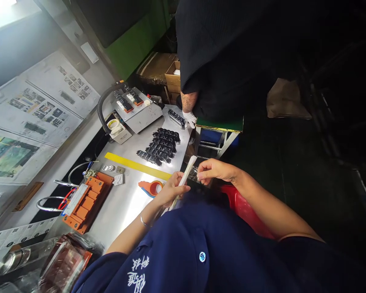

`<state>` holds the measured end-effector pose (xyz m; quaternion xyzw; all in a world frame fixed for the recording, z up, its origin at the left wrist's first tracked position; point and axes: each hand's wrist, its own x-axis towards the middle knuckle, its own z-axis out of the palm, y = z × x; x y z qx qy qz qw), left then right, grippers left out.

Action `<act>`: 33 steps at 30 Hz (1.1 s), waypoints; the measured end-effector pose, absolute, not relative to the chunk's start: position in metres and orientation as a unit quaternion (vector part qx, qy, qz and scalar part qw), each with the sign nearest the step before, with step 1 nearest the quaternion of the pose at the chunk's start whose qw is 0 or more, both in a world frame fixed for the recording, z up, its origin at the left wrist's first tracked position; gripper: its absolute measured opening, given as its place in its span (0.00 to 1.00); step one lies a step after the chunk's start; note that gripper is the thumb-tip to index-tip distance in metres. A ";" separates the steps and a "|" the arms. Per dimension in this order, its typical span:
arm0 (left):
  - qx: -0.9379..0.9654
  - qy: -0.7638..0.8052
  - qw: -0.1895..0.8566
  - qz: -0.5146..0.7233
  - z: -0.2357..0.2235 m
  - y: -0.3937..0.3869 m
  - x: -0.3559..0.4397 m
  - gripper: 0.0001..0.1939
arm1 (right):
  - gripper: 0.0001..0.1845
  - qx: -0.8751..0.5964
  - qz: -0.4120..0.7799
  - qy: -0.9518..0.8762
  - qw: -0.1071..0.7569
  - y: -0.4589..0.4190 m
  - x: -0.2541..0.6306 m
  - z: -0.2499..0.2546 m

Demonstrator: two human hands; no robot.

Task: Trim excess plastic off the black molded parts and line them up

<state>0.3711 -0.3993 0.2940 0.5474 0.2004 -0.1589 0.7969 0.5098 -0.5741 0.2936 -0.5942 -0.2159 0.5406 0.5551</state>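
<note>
My left hand (171,190) is closed around a long, narrow white strip (189,167), perhaps folded paper or plastic; its exact kind is unclear. The strip slants up and right from the front of my shirt. Close by on the right, my right hand (216,170) has its fingers curled in, thumb near the fingertips, apart from the strip's upper end. Whether anything small is pinched there cannot be made out. An orange tape-like ring (155,188) with a blue piece beneath it lies on the metal table (131,203) beside my left hand.
Rows of black parts (161,145) lie beyond a yellow strip (140,166). An orange fixture (87,201) stands left, a grey fixture box (140,110) behind. A co-worker's gloved hand (189,119) touches the far table edge near a green-topped stool (221,123). A red stool (247,211) is below my right arm.
</note>
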 end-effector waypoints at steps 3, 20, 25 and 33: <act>0.524 0.212 0.812 -0.149 0.293 -0.401 0.372 0.22 | 0.21 -0.603 0.512 -0.211 0.574 -0.571 0.508 0.293; 0.539 0.232 0.789 -0.181 0.282 -0.397 0.381 0.25 | 0.24 -0.639 0.404 -0.206 0.621 -0.558 0.511 0.281; 0.510 0.204 0.810 -0.204 0.276 -0.403 0.379 0.25 | 0.28 -0.649 0.410 -0.206 0.607 -0.559 0.506 0.292; 0.413 0.120 0.854 -0.292 0.290 -0.410 0.376 0.18 | 0.31 -0.654 0.363 -0.183 0.638 -0.550 0.501 0.297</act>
